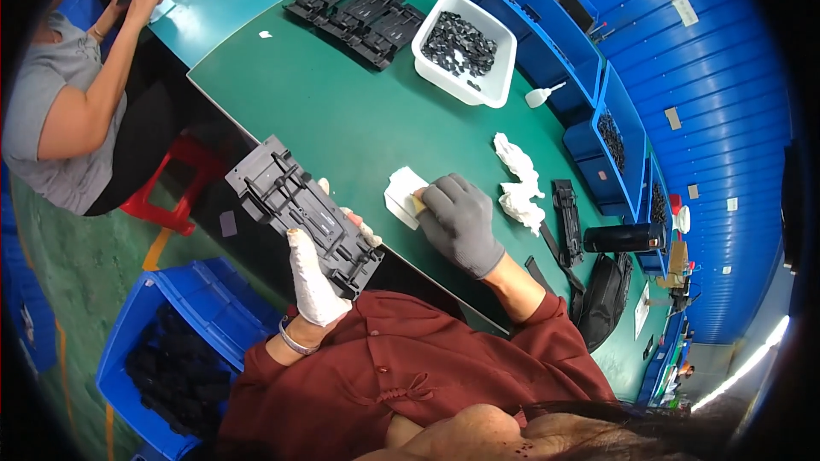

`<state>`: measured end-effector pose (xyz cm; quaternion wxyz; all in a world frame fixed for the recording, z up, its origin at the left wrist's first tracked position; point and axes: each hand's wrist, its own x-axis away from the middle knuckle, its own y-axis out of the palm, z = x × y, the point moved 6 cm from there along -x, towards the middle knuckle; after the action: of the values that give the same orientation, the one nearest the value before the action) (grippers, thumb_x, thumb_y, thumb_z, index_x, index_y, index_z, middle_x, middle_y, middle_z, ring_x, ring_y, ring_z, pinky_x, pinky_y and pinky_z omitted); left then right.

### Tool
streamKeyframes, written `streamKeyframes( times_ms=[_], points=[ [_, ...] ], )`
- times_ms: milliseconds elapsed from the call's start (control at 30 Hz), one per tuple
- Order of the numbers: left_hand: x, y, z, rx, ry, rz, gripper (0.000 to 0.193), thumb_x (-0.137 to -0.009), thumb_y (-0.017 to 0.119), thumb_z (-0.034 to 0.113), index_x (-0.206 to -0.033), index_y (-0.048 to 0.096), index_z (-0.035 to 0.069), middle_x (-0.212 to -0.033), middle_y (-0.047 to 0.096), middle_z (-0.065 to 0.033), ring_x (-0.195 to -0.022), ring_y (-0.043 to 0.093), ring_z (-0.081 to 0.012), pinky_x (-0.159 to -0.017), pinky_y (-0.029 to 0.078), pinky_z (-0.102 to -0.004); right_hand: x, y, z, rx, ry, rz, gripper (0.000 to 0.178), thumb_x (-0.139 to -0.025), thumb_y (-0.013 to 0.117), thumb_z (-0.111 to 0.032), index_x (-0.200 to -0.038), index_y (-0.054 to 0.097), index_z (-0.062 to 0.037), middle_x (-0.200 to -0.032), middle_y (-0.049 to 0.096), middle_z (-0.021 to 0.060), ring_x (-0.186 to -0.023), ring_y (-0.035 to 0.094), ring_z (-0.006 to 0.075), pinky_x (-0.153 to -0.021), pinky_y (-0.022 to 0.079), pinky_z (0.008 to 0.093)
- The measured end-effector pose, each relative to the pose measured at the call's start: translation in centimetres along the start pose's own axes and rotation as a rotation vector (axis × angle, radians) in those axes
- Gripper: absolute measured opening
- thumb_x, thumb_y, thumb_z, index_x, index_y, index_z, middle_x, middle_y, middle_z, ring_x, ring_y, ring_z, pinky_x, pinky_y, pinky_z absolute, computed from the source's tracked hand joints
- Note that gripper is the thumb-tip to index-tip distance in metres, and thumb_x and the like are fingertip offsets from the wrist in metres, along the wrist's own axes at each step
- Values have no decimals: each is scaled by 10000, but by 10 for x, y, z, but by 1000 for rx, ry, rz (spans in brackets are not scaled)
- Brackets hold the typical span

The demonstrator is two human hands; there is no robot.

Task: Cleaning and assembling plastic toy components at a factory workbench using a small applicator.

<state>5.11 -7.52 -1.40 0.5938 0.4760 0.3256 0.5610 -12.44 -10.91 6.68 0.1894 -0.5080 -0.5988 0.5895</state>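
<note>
My left hand [313, 286], in a white glove with some bare fingertips showing, grips a long black plastic chassis part [299, 213] tilted in front of me, past the table's near edge. Ribs, slots and raised brackets cover its upper face. My right hand [459, 224], in a grey glove, rests on the table with its fingers curled. Its thumb side touches a folded white cloth or paper [403, 196]. A small yellowish bit shows at the fingertips; whether it is held or part of the hand is unclear.
Beyond lie similar black parts [357, 17] and a white tub [465, 90] of small black pieces. Blue bins [598, 149] line the right edge, near a squeeze bottle [538, 97], crumpled white cloth [519, 179], and a black flask [623, 238]. A blue crate [201, 286] stands lower left; a co-worker [73, 111] sits far left.
</note>
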Motion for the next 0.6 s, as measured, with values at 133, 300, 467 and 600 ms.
streamKeyframes(
  times_ms=[133, 300, 467, 600],
  points=[
    [-1, -2, 2, 20, 6, 23, 870, -989, 518, 650, -1620, 236, 122, -1132, 596, -87, -943, 645, -240, -907, 562, -445, -3, 6, -3, 3, 8, -88, 197, -700, 694, -16, -889, 672, -64, -803, 609, 88, -750, 627, 292, -606, 502, 407],
    [-1, -4, 1, 25, -7, 36, 903, -976, 527, 666, -1619, 233, 105, -1126, 594, -98, -940, 646, -244, -897, 564, -439, -5, 4, 0, -38, 36, -140, 178, -698, 690, -17, -870, 672, -58, -778, 598, 99, -747, 627, 301, -602, 501, 415],
    [-3, -5, 0, -32, -12, 34, 892, -959, 503, 711, -1607, 275, 143, -1097, 637, -51, -947, 649, -228, -898, 557, -454, -10, 3, 2, 8, 38, -71, 180, -706, 691, -16, -880, 671, -53, -774, 592, 101, -744, 622, 312, -602, 498, 419],
    [-2, -7, -1, -18, -25, 40, 886, -956, 512, 707, -1603, 288, 145, -1098, 635, -51, -957, 646, -224, -900, 557, -452, -10, 6, -2, -1, 27, -116, 150, -722, 687, -17, -868, 668, -44, -771, 590, 106, -735, 617, 323, -599, 492, 419]
  ],
)
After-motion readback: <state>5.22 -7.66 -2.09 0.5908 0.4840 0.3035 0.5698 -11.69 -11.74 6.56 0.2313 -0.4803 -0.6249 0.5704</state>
